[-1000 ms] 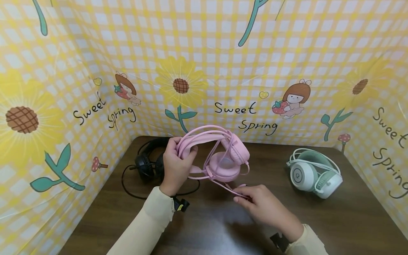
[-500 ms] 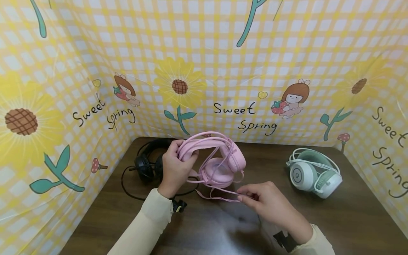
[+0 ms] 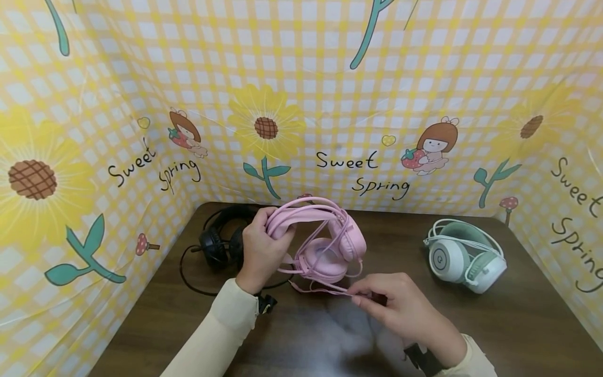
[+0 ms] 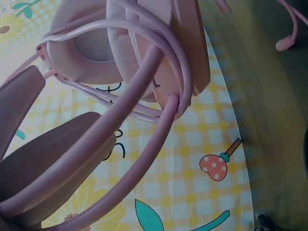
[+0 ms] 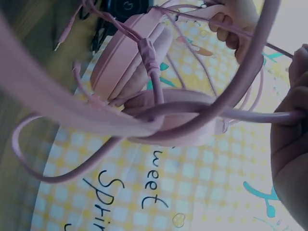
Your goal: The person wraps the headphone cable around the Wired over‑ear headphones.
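Note:
Pink headphones [image 3: 348, 238] are held up over the table by my left hand [image 3: 264, 251], whose fingers and thumb grip the headband. Their cable is wound around the ear cups. My right hand [image 3: 400, 309] pinches a stretch of the pink cable [image 3: 330, 289] just below and to the right of the cups. In the right wrist view a loop of the cable [image 5: 62, 175] hangs close to the camera, and the fingers of the right hand [image 5: 293, 130] show at the right edge. A pink plug end [image 5: 60, 41] dangles at the upper left there.
Black headphones [image 3: 214, 246] with a looped black cable lie on the dark wooden table [image 3: 301, 340], behind my left hand. White and green headphones [image 3: 466, 259] with wound cable lie to the right. A yellow checked cloth [image 3: 330, 104] walls the back and sides.
The pink headphones have dropped slightly. Loose cable ends have come out below the cups, and my right hand has moved a little right and down with the cable.

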